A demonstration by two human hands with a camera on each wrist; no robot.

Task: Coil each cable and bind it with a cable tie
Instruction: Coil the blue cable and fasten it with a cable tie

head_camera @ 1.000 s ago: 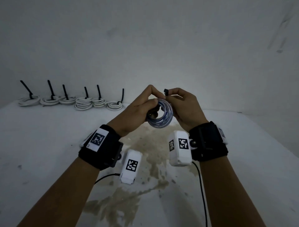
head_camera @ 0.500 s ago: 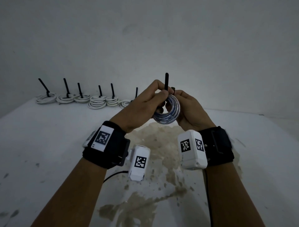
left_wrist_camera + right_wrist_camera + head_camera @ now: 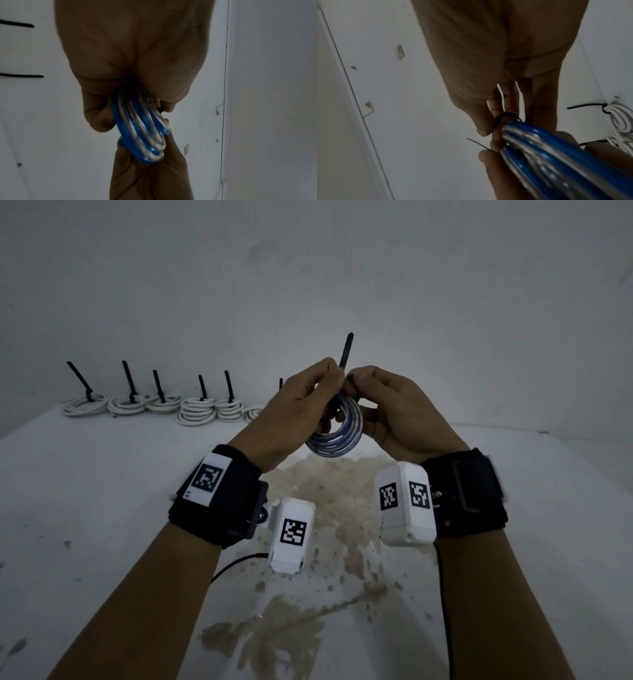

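Observation:
Both hands hold a small blue-and-clear cable coil [image 3: 337, 428] upright in the air over the table's middle. A black cable tie [image 3: 346, 350] loops over the coil's top and its tail points straight up. My left hand [image 3: 334, 376] pinches the tail between thumb and forefinger, its lower fingers by the coil [image 3: 142, 128]. My right hand [image 3: 356, 386] pinches the tie's head at the top of the coil. In the right wrist view the tie loop [image 3: 505, 117] sits loose around the coil [image 3: 547, 148], beside the thumb.
Several white coils [image 3: 195, 412], each bound with a black tie standing up, lie in a row at the table's far left by the wall. A brown stain [image 3: 325, 508] marks the white table [image 3: 102, 508] under my hands.
The tie's tail has come up through the head and now stands well above my fingers. Both hands have risen slightly with the coil.

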